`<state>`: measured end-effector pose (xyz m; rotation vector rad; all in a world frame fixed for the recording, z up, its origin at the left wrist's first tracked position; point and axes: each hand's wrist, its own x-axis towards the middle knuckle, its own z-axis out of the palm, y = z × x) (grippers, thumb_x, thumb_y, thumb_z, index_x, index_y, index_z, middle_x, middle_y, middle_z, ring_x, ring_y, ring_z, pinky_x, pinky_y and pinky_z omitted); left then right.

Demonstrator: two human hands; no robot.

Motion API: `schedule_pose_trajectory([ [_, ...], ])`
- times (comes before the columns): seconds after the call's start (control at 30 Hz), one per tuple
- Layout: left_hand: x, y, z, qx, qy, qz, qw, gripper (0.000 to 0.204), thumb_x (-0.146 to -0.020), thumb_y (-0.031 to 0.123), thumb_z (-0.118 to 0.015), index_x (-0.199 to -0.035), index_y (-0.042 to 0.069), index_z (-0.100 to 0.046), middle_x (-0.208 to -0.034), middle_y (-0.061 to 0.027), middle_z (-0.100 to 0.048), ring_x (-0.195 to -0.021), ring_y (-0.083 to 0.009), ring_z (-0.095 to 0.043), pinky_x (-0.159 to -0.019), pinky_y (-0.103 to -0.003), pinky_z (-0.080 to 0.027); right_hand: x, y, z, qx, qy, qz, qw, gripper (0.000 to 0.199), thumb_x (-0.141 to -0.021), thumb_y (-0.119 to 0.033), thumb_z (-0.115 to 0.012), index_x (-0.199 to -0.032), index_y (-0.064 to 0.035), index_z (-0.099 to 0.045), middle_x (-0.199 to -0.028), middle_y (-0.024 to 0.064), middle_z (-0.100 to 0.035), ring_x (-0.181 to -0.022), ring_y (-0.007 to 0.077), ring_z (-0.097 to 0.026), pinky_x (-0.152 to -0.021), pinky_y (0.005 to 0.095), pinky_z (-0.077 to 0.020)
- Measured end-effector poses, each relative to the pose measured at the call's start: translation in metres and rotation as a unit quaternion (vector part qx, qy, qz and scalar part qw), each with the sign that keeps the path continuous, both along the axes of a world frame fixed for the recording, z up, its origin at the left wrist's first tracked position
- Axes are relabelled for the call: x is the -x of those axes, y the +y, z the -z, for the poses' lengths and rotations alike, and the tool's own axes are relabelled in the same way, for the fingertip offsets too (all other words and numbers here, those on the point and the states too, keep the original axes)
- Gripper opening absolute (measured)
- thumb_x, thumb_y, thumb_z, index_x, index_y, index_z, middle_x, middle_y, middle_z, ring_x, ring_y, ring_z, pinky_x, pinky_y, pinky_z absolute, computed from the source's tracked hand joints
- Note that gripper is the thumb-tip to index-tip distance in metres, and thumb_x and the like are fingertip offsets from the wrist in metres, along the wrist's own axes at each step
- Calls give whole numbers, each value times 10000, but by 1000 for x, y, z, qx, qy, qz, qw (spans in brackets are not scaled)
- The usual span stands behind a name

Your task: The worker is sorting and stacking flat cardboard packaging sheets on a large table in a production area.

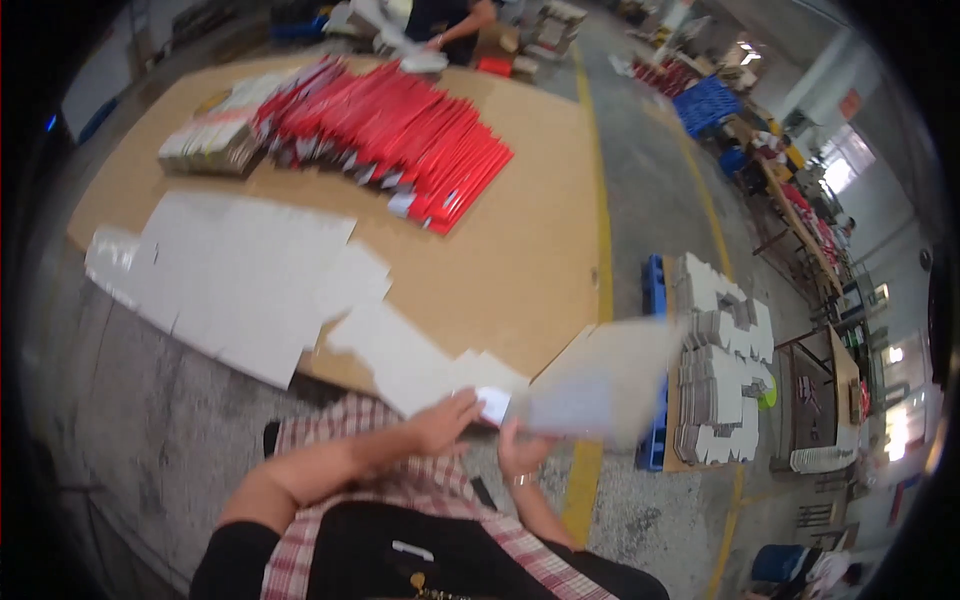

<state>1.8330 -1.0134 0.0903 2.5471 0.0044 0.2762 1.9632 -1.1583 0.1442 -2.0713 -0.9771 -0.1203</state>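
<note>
Left hand point(443, 420) reaches in from the lower left, forearm bare, fingers curled over the near corner of a flat white cardboard sheet point(600, 385). Right hand point(522, 450) rises from below – a wristband shows at the wrist – and pinches the same sheet's lower edge. The sheet is pale, motion-blurred, tilted up to the right, held just off the edge of the brown cardboard-covered table point(520, 250) and above the grey floor.
</note>
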Motion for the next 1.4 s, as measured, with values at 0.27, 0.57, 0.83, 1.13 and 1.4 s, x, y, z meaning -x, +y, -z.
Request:
schedule_pose_trajectory([
  [0.27, 17, 69, -124, -95, 431, -101, 892, 675, -662, 564, -777, -1012, -4, -674, -1063, -145, -652, -1078, -313, -599, -951, -435, -423, -22, 76, -32, 344, -129, -260, 893, 447, -776, -147, -652, -1209, -92, -556, -1016, 187, -518, -934, 356, -526, -817, 478, -452],
  [0.57, 100, 106, -17, -197, 61, -157, 966, 817, -774, 360, -679, -1473, 125, -329, -1520, -218, -281, -1381, -419, -312, -1136, -523, -255, 9, 74, 12, 335, -192, -320, 865, 587, -930, -415, -498, -1480, -262, -360, -1580, 48, -235, -1448, 403, -147, -1070, 713, -124],
  [0.83, 11, 120, -111, 16, 365, 82, 927, 356, -796, 174, -611, -1133, 85, -686, -1102, -178, -666, -932, -343, -646, -813, -437, -507, -58, 11, 10, 48, -108, -314, 942, 580, -873, -360, -576, -1405, -153, -475, -1543, 228, -250, -1431, 454, -183, -1116, 653, -82],
  [1.13, -13, 155, -92, -59, 383, -112, 915, 366, -756, 181, -712, -1089, 34, -674, -1044, -172, -680, -972, -320, -640, -822, -412, -516, -31, 48, 6, 277, -251, -330, 867, 580, -836, -365, -615, -1380, -196, -504, -1389, 191, -429, -1314, 359, -370, -1086, 585, -198],
  [1.4, 109, 91, -44, -282, -50, -89, 954, 312, -831, 133, -557, -1130, 52, -587, -1157, -132, -573, -1084, -298, -555, -885, -421, -471, -43, 72, 3, 201, -144, -361, 899, 726, -765, -478, -666, -1363, -101, -497, -1320, 191, -458, -1272, 371, -388, -1062, 556, -218],
])
